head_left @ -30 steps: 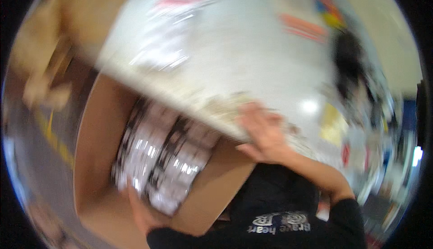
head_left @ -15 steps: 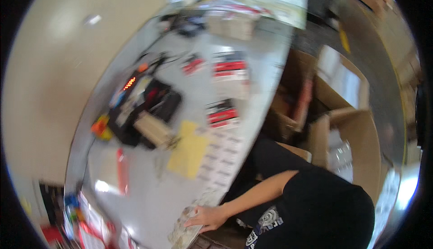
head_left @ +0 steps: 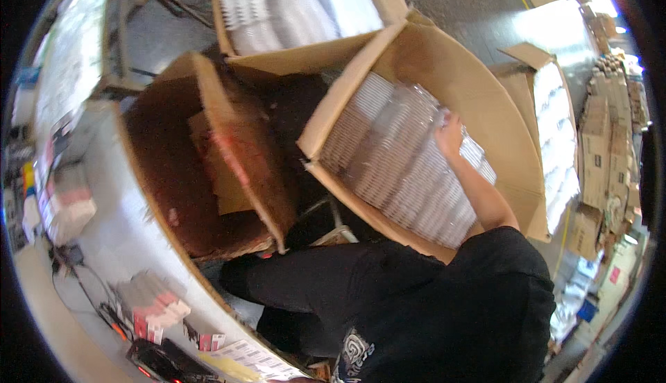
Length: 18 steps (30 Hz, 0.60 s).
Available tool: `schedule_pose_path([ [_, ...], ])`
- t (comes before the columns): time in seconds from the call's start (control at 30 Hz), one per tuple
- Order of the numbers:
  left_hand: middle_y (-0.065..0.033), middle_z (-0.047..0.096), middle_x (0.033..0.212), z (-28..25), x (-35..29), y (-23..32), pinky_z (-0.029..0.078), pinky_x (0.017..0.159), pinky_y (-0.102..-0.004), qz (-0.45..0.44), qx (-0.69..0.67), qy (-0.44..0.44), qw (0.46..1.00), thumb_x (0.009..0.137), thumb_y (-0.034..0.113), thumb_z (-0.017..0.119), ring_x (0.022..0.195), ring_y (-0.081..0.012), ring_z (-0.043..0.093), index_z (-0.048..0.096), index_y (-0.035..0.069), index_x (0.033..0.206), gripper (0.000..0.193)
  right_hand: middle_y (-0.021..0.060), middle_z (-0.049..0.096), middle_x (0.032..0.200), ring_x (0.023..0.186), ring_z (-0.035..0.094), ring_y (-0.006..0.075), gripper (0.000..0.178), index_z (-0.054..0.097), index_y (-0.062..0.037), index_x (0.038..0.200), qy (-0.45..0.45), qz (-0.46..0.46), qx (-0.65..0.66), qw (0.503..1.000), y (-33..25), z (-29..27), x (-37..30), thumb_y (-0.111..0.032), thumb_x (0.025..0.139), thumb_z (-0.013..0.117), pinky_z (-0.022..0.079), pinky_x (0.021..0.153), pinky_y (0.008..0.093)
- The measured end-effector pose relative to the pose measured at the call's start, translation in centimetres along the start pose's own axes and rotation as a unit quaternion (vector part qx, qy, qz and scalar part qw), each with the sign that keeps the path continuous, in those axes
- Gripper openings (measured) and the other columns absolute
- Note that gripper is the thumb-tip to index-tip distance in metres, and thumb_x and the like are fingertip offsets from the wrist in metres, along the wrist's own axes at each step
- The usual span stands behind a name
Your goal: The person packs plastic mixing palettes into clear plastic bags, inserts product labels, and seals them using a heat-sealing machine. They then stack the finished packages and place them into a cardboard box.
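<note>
My right hand (head_left: pixel 451 135) reaches into an open cardboard box (head_left: pixel 513 164) on the right. Its fingers curl over the top of nested clear plastic trays (head_left: pixel 409 157), which look like ribbed blister shells packed in rows. Some blur leaves it unclear how many trays the fingers hold. At the bottom edge, beside the table, a thin sliver of skin tone may be my left hand (head_left: pixel 300 380); its fingers are hidden.
A deep, dark cardboard box (head_left: pixel 163 168) stands by the table (head_left: pixel 111 175) at left. Another box of white stacked pieces (head_left: pixel 291 8) is beyond. On the table lie red-and-white packs (head_left: pixel 156 307), a label sheet (head_left: pixel 260 359) and a black device (head_left: pixel 166 362). Cartons (head_left: pixel 596 147) line the far right.
The view has swung right, from the table to the boxes. My right hand has left the crumpled clear plastic at the table edge and is now on the trays in the box.
</note>
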State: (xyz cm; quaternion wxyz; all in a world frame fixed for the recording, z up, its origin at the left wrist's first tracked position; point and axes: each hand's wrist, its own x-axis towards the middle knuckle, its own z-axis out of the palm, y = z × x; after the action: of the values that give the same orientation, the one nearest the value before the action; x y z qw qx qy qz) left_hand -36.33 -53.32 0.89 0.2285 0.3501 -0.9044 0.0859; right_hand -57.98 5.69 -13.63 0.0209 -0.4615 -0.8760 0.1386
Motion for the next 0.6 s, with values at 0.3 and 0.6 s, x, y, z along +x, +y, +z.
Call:
schedule_pose_path([
  [0.3,-0.0235,0.045,0.133,1.1,1.5,26.0,0.044,0.092,-0.0438,0.374,-0.240,-0.317,0.838,0.084,0.010,0.067,0.124,-0.0410,0.043,0.054,-0.001,0.118,0.038,0.0139,0.037,0.140,0.132,0.032,0.0333,0.090,0.028,-0.0117,0.145,-0.342,-0.232,-0.090,0.906,4.6,12.9,-18.0,-0.021,0.068,0.075,0.026,0.101,0.0573],
  [0.6,-0.0179,0.046,0.134,1.2,-1.5,30.9,0.045,0.094,-0.0420,0.382,-0.270,-0.501,0.729,0.081,0.004,0.068,0.118,-0.0372,0.049,0.057,0.004,0.116,0.036,0.0133,0.036,0.140,0.131,0.032,0.0302,0.099,0.030,-0.0096,0.145,-0.235,-0.190,-0.085,0.949,3.1,16.4,-18.1,-0.019,0.060,0.081,0.029,0.094,0.0535],
])
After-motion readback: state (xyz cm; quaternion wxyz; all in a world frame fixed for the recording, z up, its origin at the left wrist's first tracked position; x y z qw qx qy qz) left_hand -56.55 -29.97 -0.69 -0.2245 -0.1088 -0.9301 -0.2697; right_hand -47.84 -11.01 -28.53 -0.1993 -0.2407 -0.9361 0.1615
